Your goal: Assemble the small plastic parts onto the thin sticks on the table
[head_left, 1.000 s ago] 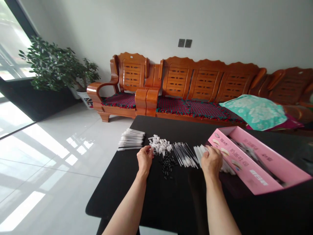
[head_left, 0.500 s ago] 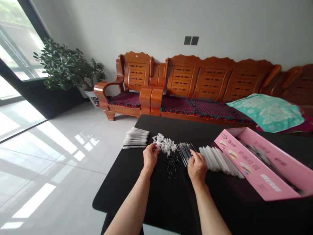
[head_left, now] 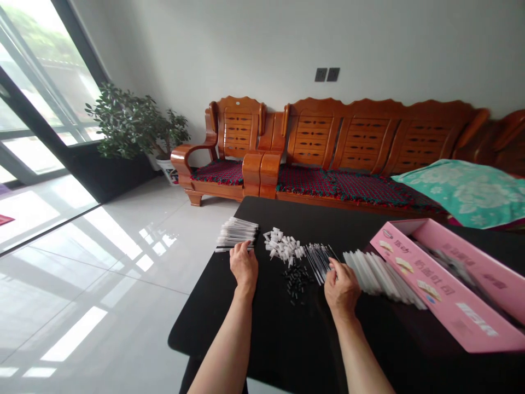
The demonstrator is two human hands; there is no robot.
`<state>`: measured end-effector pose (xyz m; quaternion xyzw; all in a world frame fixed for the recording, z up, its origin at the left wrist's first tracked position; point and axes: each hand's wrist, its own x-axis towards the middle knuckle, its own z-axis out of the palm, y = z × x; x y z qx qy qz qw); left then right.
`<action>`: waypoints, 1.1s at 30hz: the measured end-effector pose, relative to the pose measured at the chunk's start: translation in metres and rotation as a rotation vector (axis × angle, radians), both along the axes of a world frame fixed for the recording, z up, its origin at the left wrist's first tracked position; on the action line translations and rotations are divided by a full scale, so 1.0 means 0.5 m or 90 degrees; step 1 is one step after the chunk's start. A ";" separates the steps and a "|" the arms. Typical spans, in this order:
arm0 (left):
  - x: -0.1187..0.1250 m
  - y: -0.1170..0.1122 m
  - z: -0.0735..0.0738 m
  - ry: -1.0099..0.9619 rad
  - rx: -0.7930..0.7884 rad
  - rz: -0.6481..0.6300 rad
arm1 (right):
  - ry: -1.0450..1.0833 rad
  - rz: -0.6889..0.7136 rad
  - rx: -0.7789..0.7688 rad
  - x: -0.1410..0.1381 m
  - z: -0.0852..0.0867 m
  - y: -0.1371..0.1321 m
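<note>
My left hand [head_left: 244,265] is at the near side of a row of slim white pens [head_left: 235,232], its fingers curled together at the nearest pen's right end. Whatever is between those fingertips is hidden. My right hand [head_left: 342,283] pinches a thin dark pen refill [head_left: 333,252] at the right side of a row of similar refills [head_left: 317,261]. Between the hands lie a heap of small white plastic pieces [head_left: 283,245] and, nearer me, a scatter of small black plugs [head_left: 297,282]. Translucent white tubes [head_left: 379,278] lie side by side just right of my right hand.
A long pink box [head_left: 435,290] with grey contents stands at the right of the black table [head_left: 287,339]. Behind the table is a wooden sofa [head_left: 311,134] with a turquoise cloth [head_left: 471,189] on it. A potted plant [head_left: 135,123] stands near the glass door.
My left hand has moved left from the white pieces to the row of pens. My right hand stays at the refills. The whole view has shifted slightly.
</note>
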<state>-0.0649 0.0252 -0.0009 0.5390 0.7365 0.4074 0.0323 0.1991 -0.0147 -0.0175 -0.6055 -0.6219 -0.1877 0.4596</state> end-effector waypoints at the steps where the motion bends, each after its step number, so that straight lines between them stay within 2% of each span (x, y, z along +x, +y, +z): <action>1: -0.007 -0.001 0.000 0.031 -0.021 0.007 | 0.001 0.001 0.002 0.000 0.000 0.000; 6: -0.014 -0.006 -0.002 0.102 -0.089 -0.010 | 0.007 0.012 0.020 -0.002 0.002 -0.002; 10: -0.003 -0.011 0.001 0.122 -0.111 -0.058 | 0.013 0.016 0.020 -0.002 0.005 -0.002; 14: 0.014 -0.016 0.009 0.094 -0.156 -0.079 | 0.031 0.021 0.021 -0.013 0.014 -0.006; 17: 0.035 -0.024 0.014 0.030 -0.100 -0.109 | 0.065 0.052 0.006 -0.043 0.025 -0.015; 19: 0.054 -0.033 0.016 -0.040 -0.006 -0.170 | 0.096 0.128 -0.027 -0.069 0.032 -0.021; 22: 0.087 -0.052 0.024 -0.151 0.095 -0.324 | 0.132 0.214 -0.097 -0.103 0.039 -0.026; 25: 0.116 -0.068 0.036 -0.249 0.097 -0.453 | 0.142 0.244 -0.159 -0.115 0.042 -0.026; 28: 0.132 -0.077 0.045 -0.280 0.086 -0.517 | 0.155 0.262 -0.199 -0.113 0.043 -0.025; 30: 0.134 -0.079 0.046 -0.273 0.100 -0.512 | 0.179 0.266 -0.215 -0.109 0.042 -0.025; 33: 0.131 -0.075 0.039 -0.311 0.098 -0.407 | 0.228 0.247 -0.206 -0.106 0.041 -0.026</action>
